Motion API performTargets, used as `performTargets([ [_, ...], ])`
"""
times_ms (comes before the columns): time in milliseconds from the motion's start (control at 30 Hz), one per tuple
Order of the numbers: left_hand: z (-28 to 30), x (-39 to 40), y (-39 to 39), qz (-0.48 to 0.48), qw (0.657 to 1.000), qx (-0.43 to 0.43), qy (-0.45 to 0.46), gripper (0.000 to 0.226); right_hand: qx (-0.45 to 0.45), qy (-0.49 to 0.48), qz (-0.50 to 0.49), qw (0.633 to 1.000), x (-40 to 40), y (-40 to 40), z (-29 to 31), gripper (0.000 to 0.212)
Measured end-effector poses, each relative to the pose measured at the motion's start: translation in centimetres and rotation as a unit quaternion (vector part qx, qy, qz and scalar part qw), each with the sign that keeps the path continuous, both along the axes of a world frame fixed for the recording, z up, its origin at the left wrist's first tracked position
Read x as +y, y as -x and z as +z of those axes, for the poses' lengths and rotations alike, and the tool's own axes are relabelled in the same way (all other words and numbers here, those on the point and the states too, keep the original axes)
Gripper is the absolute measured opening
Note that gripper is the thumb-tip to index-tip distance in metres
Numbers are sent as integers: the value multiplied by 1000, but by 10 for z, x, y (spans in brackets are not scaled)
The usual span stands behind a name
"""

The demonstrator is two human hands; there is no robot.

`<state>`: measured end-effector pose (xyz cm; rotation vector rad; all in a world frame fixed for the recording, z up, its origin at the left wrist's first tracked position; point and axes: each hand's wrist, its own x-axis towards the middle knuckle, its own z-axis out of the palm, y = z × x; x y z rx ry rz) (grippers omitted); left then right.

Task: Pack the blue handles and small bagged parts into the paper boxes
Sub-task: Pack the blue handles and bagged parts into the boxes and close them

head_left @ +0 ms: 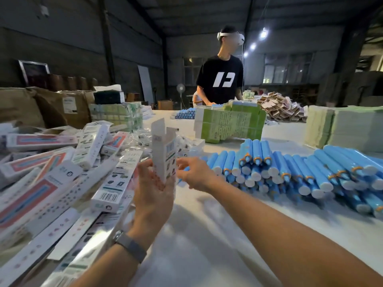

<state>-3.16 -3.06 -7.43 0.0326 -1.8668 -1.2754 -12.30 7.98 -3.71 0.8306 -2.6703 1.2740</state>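
My left hand point(153, 191) holds a white paper box point(164, 150) upright, its top flaps standing open. My right hand point(193, 172) is just right of the box, fingers touching its side near the lower part; a blue handle seems to lie under the fingers, but it is mostly hidden. A large pile of blue handles point(290, 168) with white caps and orange rings lies to the right on the white table point(207, 235). Small clear bagged parts point(141, 139) are heaped behind the box.
Filled and flat paper boxes point(51, 172) are piled at the left. Green and white carton stacks point(230, 123) stand mid-table, more stacks point(344, 127) at the right. A person in a black shirt point(221, 79) stands across the table. Brown cartons point(51, 106) sit far left.
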Motion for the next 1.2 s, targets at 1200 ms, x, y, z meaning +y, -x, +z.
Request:
performTargets([
  [1200, -10, 7, 3, 11, 1000, -4, -25, 49, 138, -564, -158, 798, -18, 45, 14, 25],
])
